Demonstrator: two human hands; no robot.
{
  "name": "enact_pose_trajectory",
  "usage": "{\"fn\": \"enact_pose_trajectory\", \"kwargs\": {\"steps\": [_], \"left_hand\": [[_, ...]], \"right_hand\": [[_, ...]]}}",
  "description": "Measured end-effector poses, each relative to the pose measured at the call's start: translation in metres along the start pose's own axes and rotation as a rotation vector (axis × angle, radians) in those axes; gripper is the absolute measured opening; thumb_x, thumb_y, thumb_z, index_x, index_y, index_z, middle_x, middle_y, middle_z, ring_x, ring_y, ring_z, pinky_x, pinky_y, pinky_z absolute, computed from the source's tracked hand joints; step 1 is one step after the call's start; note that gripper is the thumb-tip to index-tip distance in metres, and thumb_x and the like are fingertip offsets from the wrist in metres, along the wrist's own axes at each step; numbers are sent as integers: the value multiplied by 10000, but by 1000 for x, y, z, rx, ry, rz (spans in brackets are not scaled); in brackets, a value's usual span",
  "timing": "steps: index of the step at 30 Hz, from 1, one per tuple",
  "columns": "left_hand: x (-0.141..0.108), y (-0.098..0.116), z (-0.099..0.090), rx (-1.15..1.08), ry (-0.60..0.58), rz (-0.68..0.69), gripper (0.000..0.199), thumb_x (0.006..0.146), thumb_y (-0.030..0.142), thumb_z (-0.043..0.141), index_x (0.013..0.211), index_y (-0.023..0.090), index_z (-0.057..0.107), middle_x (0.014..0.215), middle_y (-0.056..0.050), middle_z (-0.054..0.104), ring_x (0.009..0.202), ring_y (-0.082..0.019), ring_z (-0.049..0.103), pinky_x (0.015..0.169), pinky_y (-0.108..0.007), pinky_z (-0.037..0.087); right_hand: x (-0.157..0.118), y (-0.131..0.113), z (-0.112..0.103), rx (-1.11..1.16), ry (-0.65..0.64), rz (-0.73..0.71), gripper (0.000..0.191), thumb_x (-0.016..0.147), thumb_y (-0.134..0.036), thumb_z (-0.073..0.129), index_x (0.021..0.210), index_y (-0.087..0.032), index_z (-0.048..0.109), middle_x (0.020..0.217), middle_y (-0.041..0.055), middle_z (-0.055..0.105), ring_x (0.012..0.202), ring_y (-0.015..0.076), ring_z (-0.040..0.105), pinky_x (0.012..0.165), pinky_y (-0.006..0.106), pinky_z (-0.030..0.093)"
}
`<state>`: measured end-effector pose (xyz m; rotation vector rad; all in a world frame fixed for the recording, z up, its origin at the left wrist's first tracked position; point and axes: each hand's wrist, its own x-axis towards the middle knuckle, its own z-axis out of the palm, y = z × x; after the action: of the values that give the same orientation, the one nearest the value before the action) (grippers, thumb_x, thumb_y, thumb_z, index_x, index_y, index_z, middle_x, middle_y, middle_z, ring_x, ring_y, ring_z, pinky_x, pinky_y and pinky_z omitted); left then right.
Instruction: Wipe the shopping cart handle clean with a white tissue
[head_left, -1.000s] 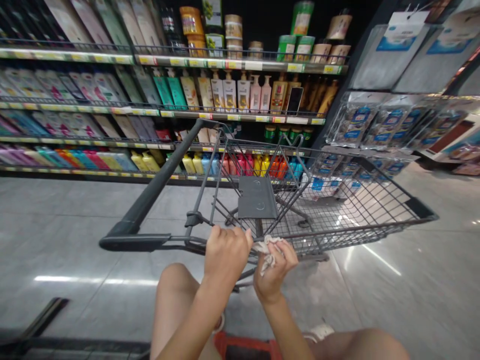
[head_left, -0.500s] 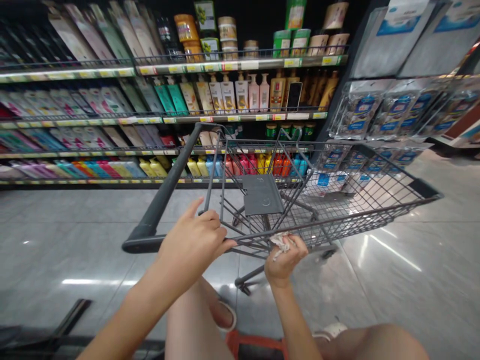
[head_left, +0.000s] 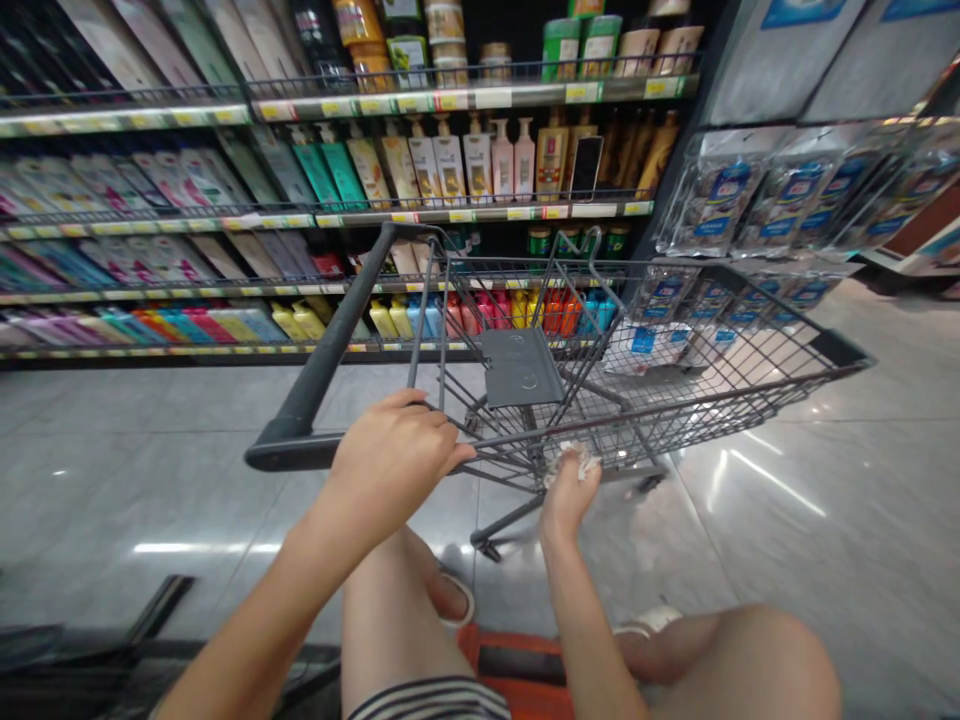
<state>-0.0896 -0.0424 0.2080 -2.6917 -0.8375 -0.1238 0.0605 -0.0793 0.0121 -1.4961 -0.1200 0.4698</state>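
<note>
A grey wire shopping cart (head_left: 523,365) stands side-on in front of me, its push handle (head_left: 330,345) at the left and its basket reaching right. My left hand (head_left: 397,445) is wrapped round the cart's near side bar, just right of the handle's end. My right hand (head_left: 570,495) is closed on a crumpled whitish cloth (head_left: 576,458) and holds it against the lower wires of the basket's near side. The fingertips of both hands are partly hidden behind the bars and the cloth.
Shelves (head_left: 450,215) full of bottles and jars run behind the cart. Packaged goods (head_left: 727,195) hang at the right. An orange object (head_left: 517,660) lies below between my legs, and a dark frame (head_left: 161,605) is at lower left. The floor (head_left: 750,540) is grey tile.
My left-hand fingers have closed further over the side bar; before, one finger stuck up. My right hand has turned, with the cloth now at its top. The view has tilted slightly down.
</note>
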Motion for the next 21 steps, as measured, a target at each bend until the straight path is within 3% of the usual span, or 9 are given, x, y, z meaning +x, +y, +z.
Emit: {"fn": "enact_pose_trajectory", "kwargs": {"steps": [5,13,17,21], "left_hand": [[0,4,2,4,6,-51,329,848,332,534,581,162,626,576,-31,633,610,-178,607,815,-356,447],[-1,5,5,-3,40,-85,339,845,333,533,572,155,625,584,-43,647,610,-186,618,821,-367,459],[0,6,4,1,50,-92,333,842,326,534,577,153,637,580,-49,649,614,-197,626,807,-371,468],[0,8,3,-6,71,-110,335,842,310,525,577,150,650,574,-56,649,616,-204,628,772,-364,473]], "right_hand": [[-22,-14,14,149,-22,134,181,747,-361,458,832,-238,357,729,-49,462,624,111,493,566,237,428],[-71,-52,27,300,-103,173,199,756,-313,485,903,-240,373,844,-16,515,742,127,533,692,285,475],[-88,-61,27,278,-257,62,243,838,-425,398,976,-231,352,987,44,514,899,153,535,814,349,469],[-104,-65,21,179,-359,-78,315,869,-394,371,1114,-213,293,1196,122,434,1096,179,464,953,406,389]]}}
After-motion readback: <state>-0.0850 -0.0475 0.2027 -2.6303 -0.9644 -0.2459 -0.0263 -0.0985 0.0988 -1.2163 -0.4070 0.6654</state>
